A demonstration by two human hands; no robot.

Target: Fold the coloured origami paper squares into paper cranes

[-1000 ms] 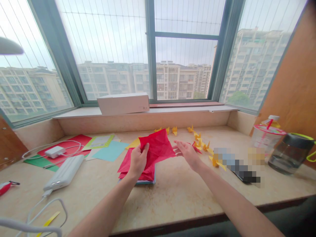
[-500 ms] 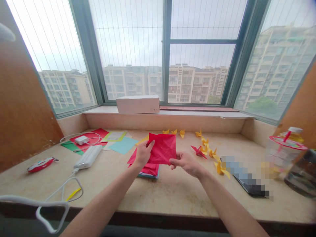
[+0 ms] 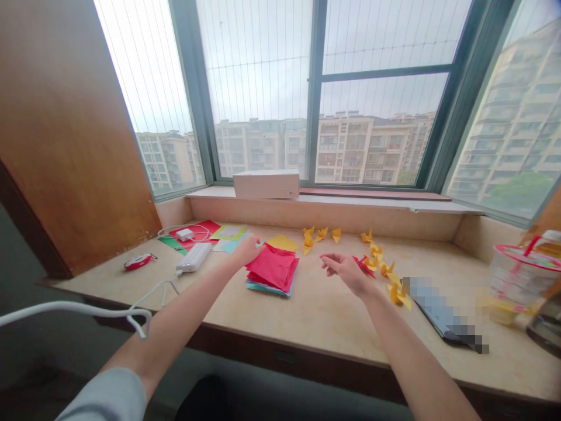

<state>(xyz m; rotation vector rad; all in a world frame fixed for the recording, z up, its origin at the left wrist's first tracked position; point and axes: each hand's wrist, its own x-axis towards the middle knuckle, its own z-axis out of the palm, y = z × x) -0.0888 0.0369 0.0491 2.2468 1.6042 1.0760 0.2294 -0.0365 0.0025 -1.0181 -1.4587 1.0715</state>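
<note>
A stack of coloured paper squares [image 3: 272, 270] lies on the stone desk [image 3: 333, 310] with a creased red sheet on top. My left hand [image 3: 248, 250] rests at the stack's far left corner, fingers stretched out and nothing gripped. Hovering just right of the stack, my right hand [image 3: 346, 270] is empty, its fingers loosely apart. A red paper crane [image 3: 363, 264] sits right behind that hand. Yellow paper cranes [image 3: 381, 264] trail off to its right, and more yellow cranes [image 3: 319, 235] stand near the back wall.
A white power bank [image 3: 194, 257], a charger [image 3: 184, 235] and loose coloured sheets [image 3: 228, 234] lie left of the stack. A white box [image 3: 266, 184] sits on the sill. A dark phone [image 3: 447, 327] and a red-lidded cup [image 3: 521, 280] are at the right. A white cable [image 3: 87, 307] hangs at the front left.
Both hands let go of the red sheet, which now lies on the stack. My left hand moved to the stack's left corner, my right hand drew away to the right. The view swung left.
</note>
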